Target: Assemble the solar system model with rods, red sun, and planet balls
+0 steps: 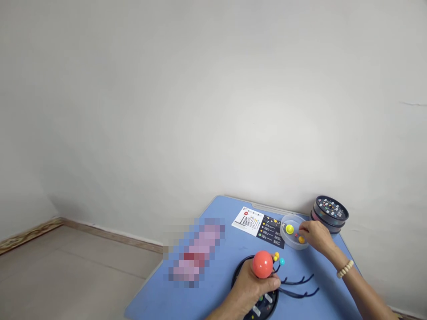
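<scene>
The left hand is wrapped around the model just beneath its large red ball; the part enclosed by that grip is hidden. The fingertips of the right hand are drawn together over a clear dish; whether anything is pinched there cannot be told.

The step in hand is judged to be the picking of a small part from the dish while the model is steadied. A fine pinch by the right grip seems called for, with the left hold left firm so that the thin black arms are not twisted.

Beside the red ball, a turquoise ball and small orange balls are carried on arms; on the arms spread to the right, no balls are seen. In the dish, a yellow ball and an orange piece are held.

Near the dish, a printed sheet is laid flat, and a round dark case is stood at the far corner of the blue bench. The bench is backed by a pale wall; at left, a tiled floor is edged by a patterned skirting.
</scene>
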Action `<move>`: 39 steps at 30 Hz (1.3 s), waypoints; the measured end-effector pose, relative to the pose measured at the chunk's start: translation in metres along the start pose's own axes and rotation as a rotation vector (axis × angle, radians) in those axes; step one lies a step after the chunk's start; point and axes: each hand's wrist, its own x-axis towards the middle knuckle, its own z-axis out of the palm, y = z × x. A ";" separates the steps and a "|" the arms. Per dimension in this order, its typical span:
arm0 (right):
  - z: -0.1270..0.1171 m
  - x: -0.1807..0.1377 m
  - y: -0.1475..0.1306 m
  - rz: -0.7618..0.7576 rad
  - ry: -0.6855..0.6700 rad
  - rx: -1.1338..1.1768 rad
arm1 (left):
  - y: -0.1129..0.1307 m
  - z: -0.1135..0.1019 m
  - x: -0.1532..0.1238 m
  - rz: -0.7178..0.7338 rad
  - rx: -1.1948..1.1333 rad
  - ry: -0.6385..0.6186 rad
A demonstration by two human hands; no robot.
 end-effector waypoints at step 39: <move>-0.004 -0.037 -0.011 -0.132 0.148 0.705 | -0.020 -0.001 0.009 0.018 -0.018 0.024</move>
